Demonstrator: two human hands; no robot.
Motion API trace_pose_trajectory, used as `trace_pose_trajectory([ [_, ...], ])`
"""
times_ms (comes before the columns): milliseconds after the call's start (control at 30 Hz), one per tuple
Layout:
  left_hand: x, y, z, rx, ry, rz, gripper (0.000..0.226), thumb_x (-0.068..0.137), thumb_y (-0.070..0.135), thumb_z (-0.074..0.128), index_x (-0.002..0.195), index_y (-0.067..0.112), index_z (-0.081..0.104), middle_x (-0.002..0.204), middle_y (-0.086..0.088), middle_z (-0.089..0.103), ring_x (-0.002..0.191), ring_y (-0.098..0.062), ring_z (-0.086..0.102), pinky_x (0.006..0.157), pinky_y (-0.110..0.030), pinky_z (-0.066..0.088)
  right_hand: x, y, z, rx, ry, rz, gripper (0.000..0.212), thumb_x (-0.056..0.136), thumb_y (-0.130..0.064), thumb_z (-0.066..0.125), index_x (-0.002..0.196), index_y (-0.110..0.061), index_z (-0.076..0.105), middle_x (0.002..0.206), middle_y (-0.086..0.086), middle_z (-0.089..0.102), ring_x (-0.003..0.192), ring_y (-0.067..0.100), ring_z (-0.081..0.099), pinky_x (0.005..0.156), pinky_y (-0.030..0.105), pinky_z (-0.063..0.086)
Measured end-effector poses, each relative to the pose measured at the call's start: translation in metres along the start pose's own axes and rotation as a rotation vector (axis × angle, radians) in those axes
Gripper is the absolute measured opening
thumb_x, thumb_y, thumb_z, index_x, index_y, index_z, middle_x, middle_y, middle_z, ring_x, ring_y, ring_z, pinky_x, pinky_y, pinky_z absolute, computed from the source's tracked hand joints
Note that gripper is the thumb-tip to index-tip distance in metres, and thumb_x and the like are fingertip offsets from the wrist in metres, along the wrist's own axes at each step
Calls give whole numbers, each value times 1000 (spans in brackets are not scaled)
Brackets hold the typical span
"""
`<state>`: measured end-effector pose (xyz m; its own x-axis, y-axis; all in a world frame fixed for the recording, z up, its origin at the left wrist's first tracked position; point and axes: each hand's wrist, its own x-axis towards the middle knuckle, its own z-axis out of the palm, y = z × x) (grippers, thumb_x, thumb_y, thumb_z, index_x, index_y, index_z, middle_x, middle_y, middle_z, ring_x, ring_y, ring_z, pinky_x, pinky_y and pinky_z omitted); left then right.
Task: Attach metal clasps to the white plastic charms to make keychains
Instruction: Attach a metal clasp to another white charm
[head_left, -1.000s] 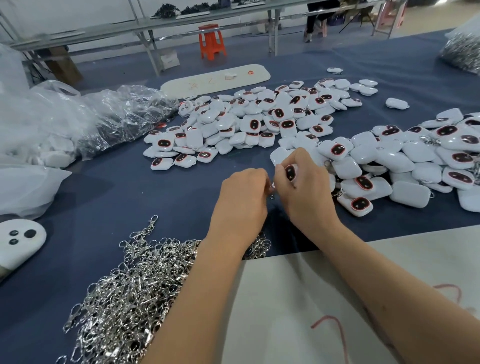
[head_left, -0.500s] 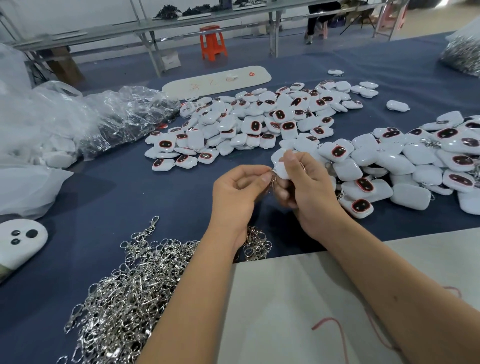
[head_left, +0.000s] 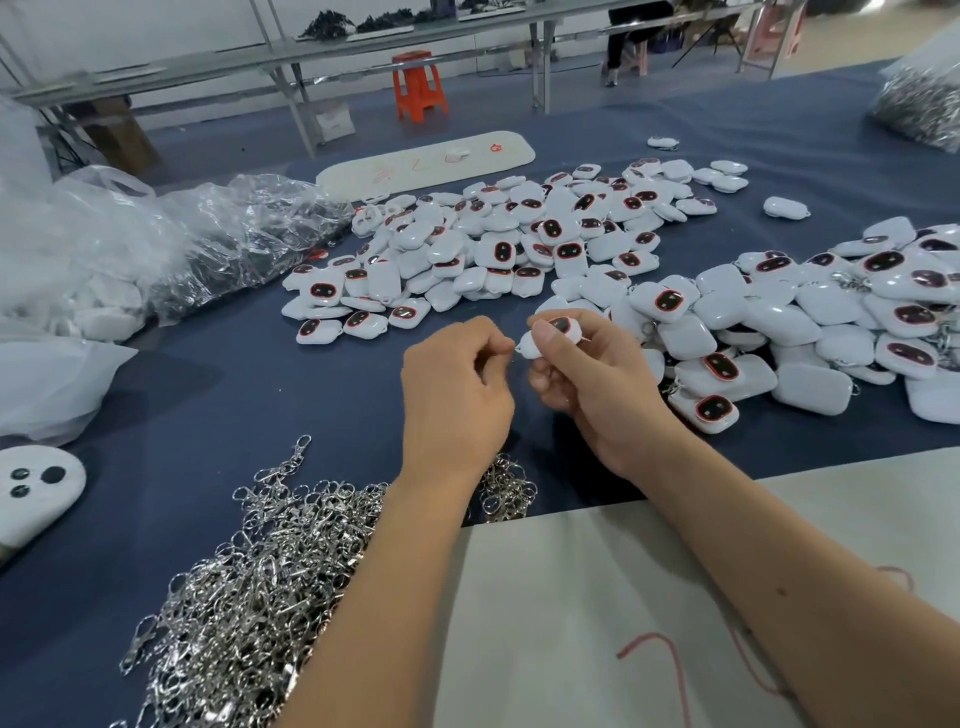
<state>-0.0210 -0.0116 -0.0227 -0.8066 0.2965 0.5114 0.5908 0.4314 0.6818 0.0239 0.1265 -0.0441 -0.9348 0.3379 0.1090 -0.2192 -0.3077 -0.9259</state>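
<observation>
Fingers of the right hand (head_left: 592, 382) are gripping a white rounded plastic charm (head_left: 551, 336); the left hand (head_left: 457, 387), at its 9 o'clock, is pinching something hidden.

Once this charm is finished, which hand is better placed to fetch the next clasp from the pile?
Probably the left hand. The clasp pile lies directly below and beside its forearm, on the left. The right hand grips the charm and sits nearer the charm heap on the right.

Two hands (head_left: 457, 384), one orange stool (head_left: 418, 85)
</observation>
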Motion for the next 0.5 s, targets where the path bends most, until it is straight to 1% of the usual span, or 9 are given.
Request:
trace_pose_trajectory([
  [100, 2, 2, -2, 277, -83, 137, 16, 87, -2, 61, 83, 12, 69, 78, -2, 65, 79, -27, 56, 73, -46, 47, -1, 4, 1, -166, 17, -68, 11, 101, -17, 69, 103, -7, 64, 64, 6, 60, 57, 18, 54, 49, 24, 41],
  [167, 2, 1, -1, 283, -92, 146, 17, 89, -1, 61, 84, 12, 70, 79, -2, 64, 81, -26, 56, 75, -44, 47, -1, 4, 1, -209, 28, -96, 15, 100, -18, 70, 107, -6, 64, 64, 7, 61, 58, 19, 55, 50, 25, 43],
  [233, 0, 2, 1, 61, -21, 3, 18, 90, 0, 67, 83, 17, 71, 80, 6, 68, 81, -15, 62, 76, -29, 50, -1, 3, 1, -156, 20, -98, 14, 101, -17, 68, 110, -7, 65, 67, 5, 64, 59, 16, 58, 51, 23, 45],
  [267, -1, 4, 3, -112, 33, -126, 20, 90, 0, 69, 83, 18, 72, 78, 8, 70, 77, -9, 64, 74, -22, 50, 0, 2, 0, -101, 2, -90, 13, 102, -15, 67, 112, -6, 65, 70, 4, 65, 61, 15, 60, 52, 22, 46],
  [300, -1, 5, 6, -300, 80, -272, 21, 89, -1, 69, 84, 18, 73, 76, 9, 70, 73, -6, 64, 72, -19, 49, 0, 1, 1, -45, -20, -79, 14, 102, -12, 66, 114, -6, 65, 72, 4, 67, 63, 15, 62, 52, 21, 47],
  [367, 0, 9, 11, -635, 102, -527, 21, 90, -4, 67, 87, 15, 74, 76, 1, 69, 72, -12, 61, 73, -25, 50, 0, 0, 2, 39, -62, -71, 19, 99, -11, 66, 116, -5, 64, 77, 5, 69, 66, 16, 65, 54, 21, 48],
  [400, 0, 11, 13, -761, 75, -606, 19, 92, -4, 65, 90, 13, 73, 77, -4, 69, 73, -16, 60, 73, -29, 51, 0, 0, 2, 65, -73, -76, 22, 96, -12, 68, 117, -5, 64, 78, 5, 70, 68, 17, 66, 56, 21, 50],
  [433, 1, 12, 13, -866, 38, -662, 18, 94, -4, 62, 92, 11, 72, 77, -8, 68, 70, -19, 60, 72, -31, 53, 0, -1, 2, 83, -76, -82, 26, 93, -14, 69, 117, -5, 64, 80, 7, 71, 68, 18, 66, 57, 21, 51],
  [500, 0, 14, 13, -1020, -16, -727, 17, 96, -3, 59, 94, 10, 69, 74, -9, 68, 62, -16, 60, 69, -30, 53, 0, 0, 1, 98, -72, -91, 28, 92, -14, 71, 117, -5, 65, 79, 9, 71, 68, 19, 66, 58, 22, 52],
])
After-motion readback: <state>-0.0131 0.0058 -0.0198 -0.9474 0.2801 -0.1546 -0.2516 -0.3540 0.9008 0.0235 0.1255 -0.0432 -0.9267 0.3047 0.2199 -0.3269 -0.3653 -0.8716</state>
